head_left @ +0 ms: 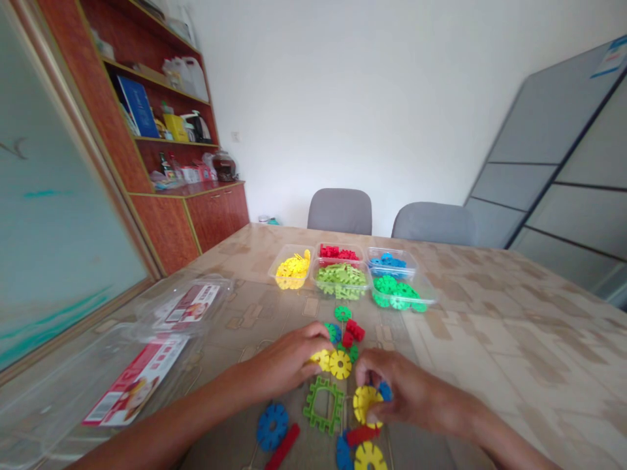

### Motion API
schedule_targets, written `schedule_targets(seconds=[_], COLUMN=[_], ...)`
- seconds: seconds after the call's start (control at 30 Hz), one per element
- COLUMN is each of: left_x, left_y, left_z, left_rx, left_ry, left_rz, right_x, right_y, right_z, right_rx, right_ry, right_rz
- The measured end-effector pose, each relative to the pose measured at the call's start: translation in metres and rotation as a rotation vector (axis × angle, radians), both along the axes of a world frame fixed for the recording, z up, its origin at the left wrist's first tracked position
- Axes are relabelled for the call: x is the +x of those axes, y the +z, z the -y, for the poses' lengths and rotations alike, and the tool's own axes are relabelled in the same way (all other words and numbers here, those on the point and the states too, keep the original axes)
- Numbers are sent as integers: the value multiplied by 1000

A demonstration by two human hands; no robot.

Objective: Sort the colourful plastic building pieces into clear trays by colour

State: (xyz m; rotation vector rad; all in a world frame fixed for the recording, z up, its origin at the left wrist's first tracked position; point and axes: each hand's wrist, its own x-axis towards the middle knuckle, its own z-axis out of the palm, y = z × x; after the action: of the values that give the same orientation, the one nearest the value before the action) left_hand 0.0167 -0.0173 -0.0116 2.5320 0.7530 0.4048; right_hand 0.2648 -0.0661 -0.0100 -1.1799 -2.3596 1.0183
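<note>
My left hand (pixel 300 352) pinches a yellow notched disc (pixel 321 360) over the middle of the table; a second yellow notched disc (pixel 340 364) sits right against it. Fingers of my right hand (pixel 399 388) close around another yellow notched disc (pixel 365 403), with a blue piece (pixel 385 391) partly hidden behind them. Between the hands lies a light green square frame piece (pixel 308 406). Just beyond are a green disc (pixel 343 313), red blocks (pixel 353 331) and a blue-green disc (pixel 334 332). Closer to me are a blue disc (pixel 272 427), a red bar (pixel 283 448) and a yellow disc (pixel 370 457).
Clear tubs hold yellow (pixel 292 270), red (pixel 337 252), light green (pixel 341 279), blue (pixel 388 263) and green pieces (pixel 398 292) farther back. Clear plastic packaging with labels (pixel 137 378) lies at the left. Two grey chairs (pixel 339 210) stand behind the table (pixel 514 326).
</note>
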Motion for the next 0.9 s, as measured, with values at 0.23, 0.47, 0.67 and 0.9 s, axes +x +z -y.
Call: schedule_targets(seconds=[0.23, 0.47, 0.67, 0.9], left_x=[-2, -2, 0, 2], left_y=[1, -2, 2, 2], left_z=[1, 0, 2, -4], left_rx=[-8, 21, 42, -11], left_ry=[62, 48, 55, -13], left_rz=[-83, -123, -177, -112], right_x=[3, -5, -11, -16], right_y=[5, 39, 57, 19], right_z=[-3, 23, 36, 41], right_rx=[-103, -205, -103, -11], right_ry=[5, 129, 85, 330], right_rz=[-49, 96, 138, 155])
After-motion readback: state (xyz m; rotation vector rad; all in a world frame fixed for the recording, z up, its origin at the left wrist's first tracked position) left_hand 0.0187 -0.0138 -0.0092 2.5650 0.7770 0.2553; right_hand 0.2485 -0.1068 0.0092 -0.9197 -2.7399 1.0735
